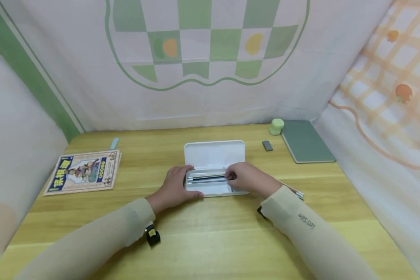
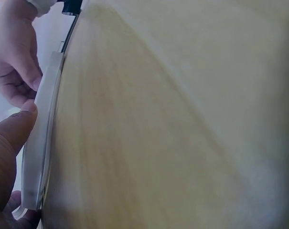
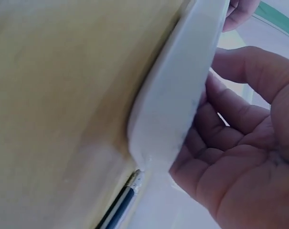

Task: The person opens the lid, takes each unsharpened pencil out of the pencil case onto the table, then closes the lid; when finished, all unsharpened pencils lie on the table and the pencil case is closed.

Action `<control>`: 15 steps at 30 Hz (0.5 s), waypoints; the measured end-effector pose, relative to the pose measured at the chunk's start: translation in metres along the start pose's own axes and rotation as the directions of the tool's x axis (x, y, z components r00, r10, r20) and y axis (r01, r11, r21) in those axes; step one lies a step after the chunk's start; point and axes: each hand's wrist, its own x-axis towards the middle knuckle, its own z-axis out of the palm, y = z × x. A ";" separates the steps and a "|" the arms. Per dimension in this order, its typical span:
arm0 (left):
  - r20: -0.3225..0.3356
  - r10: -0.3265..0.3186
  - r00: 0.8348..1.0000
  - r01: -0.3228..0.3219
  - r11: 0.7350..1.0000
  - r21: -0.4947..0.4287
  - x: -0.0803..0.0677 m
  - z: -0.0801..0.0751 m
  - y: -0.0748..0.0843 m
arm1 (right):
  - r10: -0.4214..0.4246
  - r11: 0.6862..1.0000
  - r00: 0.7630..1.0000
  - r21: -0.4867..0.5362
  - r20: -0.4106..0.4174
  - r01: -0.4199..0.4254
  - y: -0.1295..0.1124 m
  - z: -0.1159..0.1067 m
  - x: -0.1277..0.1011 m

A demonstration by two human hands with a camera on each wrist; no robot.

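Note:
A white pencil case (image 1: 210,190) lies on the table with its lid (image 1: 215,153) raised at the back. Several dark pencils (image 1: 206,178) rest lengthwise inside it. My left hand (image 1: 172,186) grips the case's left end, thumb at the front corner and fingers towards the hinge. Over the right half, my right hand (image 1: 249,177) reaches in with curled fingers and pinches the end of a thin pencil (image 1: 210,181). The case wall (image 3: 168,95) hides those fingertips in the right wrist view. Beside the case, more pencils (image 1: 298,193) stick out past my right forearm.
At the left lies a booklet (image 1: 85,171) with a light blue strip (image 1: 114,143) behind it. Back right are a dark grey eraser-like block (image 1: 267,146), a small green container (image 1: 276,126) and a green notebook (image 1: 307,140). Curtains hang around the wooden table (image 1: 203,241).

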 end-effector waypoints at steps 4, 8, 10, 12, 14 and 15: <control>0.006 -0.005 1.000 0.005 1.000 0.004 0.001 0.000 0.001 | 0.001 0.999 1.000 0.035 -0.014 0.000 0.003 0.002 0.001; 0.008 -0.007 1.000 0.007 1.000 0.009 0.001 0.000 0.001 | -0.018 0.998 0.999 0.064 -0.031 0.020 0.006 0.002 0.001; 0.007 -0.008 1.000 0.007 1.000 0.008 0.001 0.000 0.001 | -0.025 0.996 0.999 0.080 -0.037 0.028 0.007 0.002 0.000; 0.005 -0.005 1.000 0.005 1.000 0.010 0.001 0.000 0.000 | -0.031 0.995 0.999 0.099 -0.043 0.035 0.008 0.001 0.000; 0.003 -0.001 1.000 0.001 1.000 0.010 0.001 0.000 0.000 | -0.033 0.992 0.998 0.120 -0.054 0.040 0.009 0.000 -0.003; 0.003 0.001 1.000 -0.001 1.000 0.011 0.000 0.000 0.000 | -0.035 0.991 0.998 0.130 -0.061 0.043 0.010 0.000 -0.004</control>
